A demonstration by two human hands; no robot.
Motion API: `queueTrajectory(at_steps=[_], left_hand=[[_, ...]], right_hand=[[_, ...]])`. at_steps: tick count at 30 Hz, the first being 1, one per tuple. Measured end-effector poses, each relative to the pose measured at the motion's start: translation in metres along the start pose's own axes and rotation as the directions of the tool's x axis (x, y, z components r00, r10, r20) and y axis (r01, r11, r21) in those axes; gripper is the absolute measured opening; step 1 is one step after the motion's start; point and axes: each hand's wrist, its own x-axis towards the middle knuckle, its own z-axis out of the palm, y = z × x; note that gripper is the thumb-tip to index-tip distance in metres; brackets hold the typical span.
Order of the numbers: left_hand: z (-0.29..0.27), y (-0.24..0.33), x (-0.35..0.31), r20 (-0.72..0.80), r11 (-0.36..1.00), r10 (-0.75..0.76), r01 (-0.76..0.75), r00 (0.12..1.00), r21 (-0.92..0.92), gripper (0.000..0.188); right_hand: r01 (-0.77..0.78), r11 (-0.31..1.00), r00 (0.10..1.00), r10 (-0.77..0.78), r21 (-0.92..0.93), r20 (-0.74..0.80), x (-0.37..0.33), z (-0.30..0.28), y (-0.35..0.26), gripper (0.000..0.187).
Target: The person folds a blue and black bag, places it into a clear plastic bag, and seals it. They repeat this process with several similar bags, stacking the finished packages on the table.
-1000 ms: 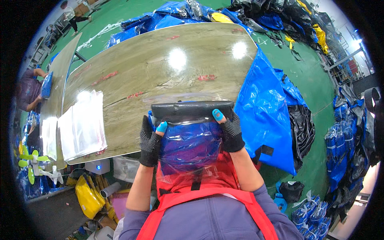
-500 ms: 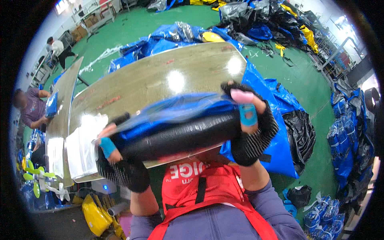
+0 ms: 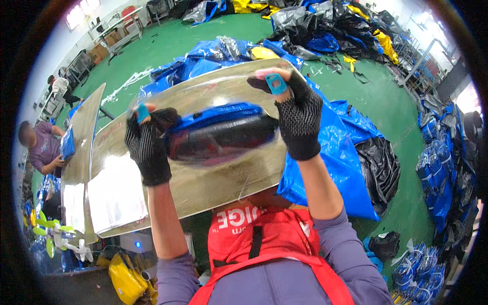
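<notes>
Between my hands is a glossy blue and black folded plastic bundle [image 3: 223, 133], smeared by motion, above the table. My left hand [image 3: 150, 142], in a black knit glove with bare fingertips and a blue band on one finger, is closed at the bundle's left end. At its right end is my right hand [image 3: 297, 114], gloved the same way with a blue band, its fingers also closed. The exact grip points are blurred, and fingers behind the bundle are hidden. Beneath lies the brownish glossy table [image 3: 264, 175].
White sheets [image 3: 118, 195] lie at the table's left. A small green-bladed fan [image 3: 53, 229] stands at lower left. Across a second table [image 3: 84, 132], a co-worker [image 3: 43, 145] holds a blue packet. Blue sheeting [image 3: 338, 173] hangs by the right edge; plastic piles [image 3: 325, 25] lie beyond.
Both hands have moved up and away from my body, carrying the bundle farther over the table. It appears smaller, and more of my forearms shows.
</notes>
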Motion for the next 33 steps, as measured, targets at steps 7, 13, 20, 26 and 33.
queueTrajectory(at_steps=[7, 13, 20, 26, 33], left_hand=[[-0.019, -0.054, -0.034, 0.296, 0.808, -0.495, 0.558, 0.817, -0.187, 0.045], [-0.036, -0.089, -0.079, 0.102, 0.805, -0.563, 0.517, 0.82, 0.292, 0.023], [-0.05, -0.12, -0.1, 0.118, 0.788, -0.545, 0.459, 0.83, 0.41, 0.02], [-0.046, -0.115, -0.13, 0.0, 0.839, -0.499, 0.483, 0.867, 0.252, 0.016], [-0.053, -0.116, -0.127, 0.074, 0.694, -0.707, 0.71, 0.703, -0.12, 0.031]], right_hand=[[-0.654, 0.598, 0.707, 0.702, 0.463, 0.091, -0.025, 0.002, 0.062, 0.03], [-0.782, 0.315, 0.603, 0.603, 0.538, 0.522, -0.083, -0.024, 0.096, 0.039], [-0.737, 0.58, 0.526, 0.815, -0.348, 0.245, -0.144, -0.01, 0.108, 0.03], [-0.954, 0.297, 0.295, 0.905, 0.042, 0.307, -0.158, 0.004, 0.118, 0.033], [-0.756, 0.631, 0.632, 0.773, -0.172, 0.055, -0.16, 0.003, 0.098, 0.032]])
